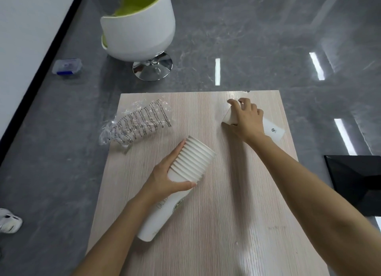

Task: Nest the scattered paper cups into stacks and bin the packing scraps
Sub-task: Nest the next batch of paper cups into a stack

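My left hand point(165, 178) grips a long stack of nested white paper cups point(191, 162), held tilted above the middle of the light wooden table point(206, 234), its open rims pointing up and away. My right hand point(245, 117) reaches to the far right of the table and holds a single white paper cup point(228, 117) lying on its side. Another white cup point(273, 128) with a small logo lies on its side just right of that hand. A crumpled clear plastic wrapper point(138, 123) with black print lies on the far left of the table.
A white and green swivel chair point(138, 28) on a chrome base stands on the grey floor beyond the table. A small clear plastic box point(67, 67) sits on the floor at left. A black object point(356, 183) is at the right edge. A white shoe point(8, 223) shows at lower left.
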Demonstrator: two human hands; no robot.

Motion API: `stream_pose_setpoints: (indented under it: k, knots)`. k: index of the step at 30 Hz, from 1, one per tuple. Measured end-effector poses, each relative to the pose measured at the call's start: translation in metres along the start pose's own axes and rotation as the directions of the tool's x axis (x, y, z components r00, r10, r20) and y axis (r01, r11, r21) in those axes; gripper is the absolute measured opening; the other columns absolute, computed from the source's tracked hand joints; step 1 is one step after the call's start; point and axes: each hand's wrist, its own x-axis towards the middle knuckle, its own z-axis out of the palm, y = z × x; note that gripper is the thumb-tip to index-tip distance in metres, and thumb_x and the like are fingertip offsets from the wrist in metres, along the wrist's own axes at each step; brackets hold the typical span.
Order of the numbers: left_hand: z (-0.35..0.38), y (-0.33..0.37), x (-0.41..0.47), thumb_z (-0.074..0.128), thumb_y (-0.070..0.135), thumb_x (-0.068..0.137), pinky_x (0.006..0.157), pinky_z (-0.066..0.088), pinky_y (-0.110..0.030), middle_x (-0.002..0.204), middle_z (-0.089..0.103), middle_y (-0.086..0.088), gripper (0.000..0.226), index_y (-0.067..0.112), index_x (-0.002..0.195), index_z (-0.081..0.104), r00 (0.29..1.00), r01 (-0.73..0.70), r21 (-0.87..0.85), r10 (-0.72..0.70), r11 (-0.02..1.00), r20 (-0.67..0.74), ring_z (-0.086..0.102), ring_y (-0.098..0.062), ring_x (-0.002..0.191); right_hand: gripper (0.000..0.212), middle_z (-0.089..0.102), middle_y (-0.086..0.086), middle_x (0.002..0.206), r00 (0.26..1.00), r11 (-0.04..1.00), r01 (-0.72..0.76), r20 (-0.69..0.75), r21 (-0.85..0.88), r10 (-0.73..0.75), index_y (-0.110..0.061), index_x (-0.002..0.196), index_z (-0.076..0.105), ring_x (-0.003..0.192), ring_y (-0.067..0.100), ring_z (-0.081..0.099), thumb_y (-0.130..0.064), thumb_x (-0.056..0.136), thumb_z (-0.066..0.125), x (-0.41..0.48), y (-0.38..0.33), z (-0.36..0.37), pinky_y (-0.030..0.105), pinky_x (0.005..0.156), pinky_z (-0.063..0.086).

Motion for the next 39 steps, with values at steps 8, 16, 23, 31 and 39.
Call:
stream_pose_setpoints:
  k: [8, 16, 23, 31, 39]
  knots:
    - [-0.004, -0.003, -0.014, 0.090, 0.022, 0.066, 0.097, 0.035, -0.009, 0.145, 0.035, 0.038, 0.108, 0.055, 0.146, 0.024, 1.000, -0.025, 0.000, 0.025, 1.000, -0.006, 0.039, 0.016, 0.127, 0.081, 0.039, 0.010, 0.135, 0.994, 0.960, 0.082, -0.093, 0.269, -0.059, -0.025, 0.138, 0.034, 0.115, 0.030, 0.047, -0.026, 0.070, 0.077, -0.034, -0.015, -0.023, 0.047, 0.094, 0.042]
    - [-0.008, -0.011, -0.042, 0.090, 0.026, 0.068, 0.095, 0.036, -0.011, 0.135, 0.032, 0.051, 0.109, 0.058, 0.145, 0.020, 0.999, -0.044, 0.041, 0.044, 0.998, 0.015, 0.039, 0.020, 0.123, 0.080, 0.038, -0.005, 0.129, 0.970, 0.661, 0.054, -0.195, 0.749, 0.142, -0.020, 0.136, 0.035, 0.116, 0.011, 0.043, -0.026, 0.069, 0.078, -0.083, -0.037, -0.059, 0.023, 0.093, 0.039]
    - [-0.005, -0.014, -0.066, 0.088, 0.044, 0.060, 0.102, 0.037, -0.021, 0.136, 0.034, 0.047, 0.111, 0.063, 0.144, 0.018, 0.998, -0.054, 0.054, 0.052, 0.997, 0.034, 0.039, 0.018, 0.123, 0.073, 0.046, -0.014, 0.119, 0.932, 0.362, 0.061, -0.183, 0.930, 0.312, -0.024, 0.132, 0.037, 0.109, 0.011, 0.054, -0.026, 0.071, 0.076, -0.115, -0.069, -0.090, 0.023, 0.081, 0.053]
    - [-0.004, -0.009, -0.085, 0.085, 0.050, 0.057, 0.105, 0.043, -0.034, 0.142, 0.039, 0.031, 0.109, 0.065, 0.142, 0.018, 0.995, -0.091, 0.060, 0.088, 0.994, 0.046, 0.042, 0.009, 0.126, 0.068, 0.048, -0.003, 0.126, 0.938, 0.172, 0.034, -0.091, 0.985, 0.334, -0.027, 0.130, 0.038, 0.104, 0.010, 0.058, -0.024, 0.074, 0.076, -0.145, -0.098, -0.091, 0.024, 0.078, 0.055]
    - [0.000, -0.009, -0.100, 0.087, 0.045, 0.060, 0.103, 0.041, -0.029, 0.142, 0.041, 0.029, 0.111, 0.061, 0.145, 0.018, 0.990, -0.137, 0.045, 0.136, 0.990, 0.019, 0.043, 0.007, 0.127, 0.057, 0.049, -0.003, 0.122, 0.938, 0.072, -0.053, 0.025, 0.996, 0.346, -0.029, 0.124, 0.042, 0.108, 0.016, 0.057, -0.018, 0.079, 0.074, -0.175, -0.112, -0.071, 0.025, 0.078, 0.055]
